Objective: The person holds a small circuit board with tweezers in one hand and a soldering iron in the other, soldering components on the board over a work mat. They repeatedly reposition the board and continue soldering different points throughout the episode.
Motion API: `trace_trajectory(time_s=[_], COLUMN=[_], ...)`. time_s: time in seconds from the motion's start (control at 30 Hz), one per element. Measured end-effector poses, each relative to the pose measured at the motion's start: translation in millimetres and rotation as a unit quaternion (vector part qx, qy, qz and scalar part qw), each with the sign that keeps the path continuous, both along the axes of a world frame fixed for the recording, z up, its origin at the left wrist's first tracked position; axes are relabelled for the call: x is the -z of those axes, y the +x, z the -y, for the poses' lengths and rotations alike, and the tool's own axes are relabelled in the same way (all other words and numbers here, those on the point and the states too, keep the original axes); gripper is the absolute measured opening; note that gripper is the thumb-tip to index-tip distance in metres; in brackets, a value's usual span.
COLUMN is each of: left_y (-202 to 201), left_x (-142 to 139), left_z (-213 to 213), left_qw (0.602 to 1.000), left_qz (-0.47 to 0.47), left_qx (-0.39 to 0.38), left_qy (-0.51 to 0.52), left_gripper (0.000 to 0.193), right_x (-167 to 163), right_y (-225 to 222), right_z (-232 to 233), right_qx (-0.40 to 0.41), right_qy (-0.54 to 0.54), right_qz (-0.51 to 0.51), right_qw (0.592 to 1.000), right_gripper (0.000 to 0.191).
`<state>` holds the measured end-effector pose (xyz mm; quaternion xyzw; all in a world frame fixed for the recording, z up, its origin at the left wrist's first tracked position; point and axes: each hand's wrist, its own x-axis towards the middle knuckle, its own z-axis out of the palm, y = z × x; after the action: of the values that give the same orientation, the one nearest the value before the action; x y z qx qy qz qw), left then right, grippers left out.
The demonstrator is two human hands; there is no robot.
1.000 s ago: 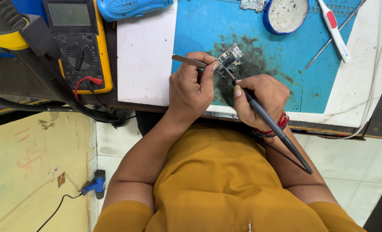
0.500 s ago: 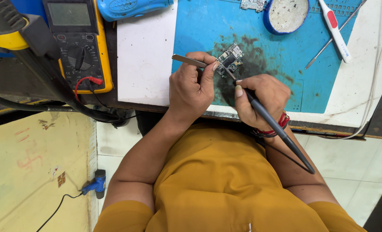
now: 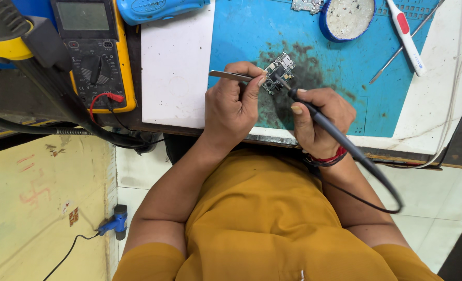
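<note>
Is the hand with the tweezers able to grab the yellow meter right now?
Probably not as things stand. The left hand is busy pinching the tweezers at the small circuit board. The yellow meter lies off to its side across a bare white board, so nothing blocks the way.

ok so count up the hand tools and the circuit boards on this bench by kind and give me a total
Tweezers: 1, in the left hand
Soldering iron: 1, in the right hand
Screwdriver: 1
Thin metal probe: 1
Circuit board: 2, small board under the tips, another at the top edge
Total: 6
</note>
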<state>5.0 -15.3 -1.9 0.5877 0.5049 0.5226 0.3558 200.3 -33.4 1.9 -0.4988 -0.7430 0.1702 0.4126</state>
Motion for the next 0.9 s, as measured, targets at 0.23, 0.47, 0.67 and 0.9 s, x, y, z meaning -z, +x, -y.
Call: trace_trajectory(time_s=[0.23,0.47,0.67,0.9], left_y=[-0.3,-1.0,-0.9,0.2], left_x=[-1.4,-2.4,-1.7,-0.8], left_z=[-0.4,0.4,-0.8,0.7], left_qw=[0.999,1.000,0.999,0.999], left_qz=[-0.031,-0.019,-0.033,-0.037], left_qx=[0.006,0.006,0.004,0.003], left_qy=[-0.021,-0.020,-0.001,-0.005], left_gripper=[0.009,0.009,0.009,0.009], right_x=[-3.1,-6.8,-8.6,-10.4], right_y=[-1.4,-0.8,-1.9,-3.9], right_z=[-1.9,-1.0,-2.3,-3.2], right_qx=[-0.020,-0.029,-0.034,-0.041], right_qy=[0.021,0.014,0.013,0.016], right_qz=[0.000,-0.009,-0.004,-0.002], right_qw=[1.000,0.999,0.999,0.999], right_gripper=[0.015,0.015,0.014,0.015])
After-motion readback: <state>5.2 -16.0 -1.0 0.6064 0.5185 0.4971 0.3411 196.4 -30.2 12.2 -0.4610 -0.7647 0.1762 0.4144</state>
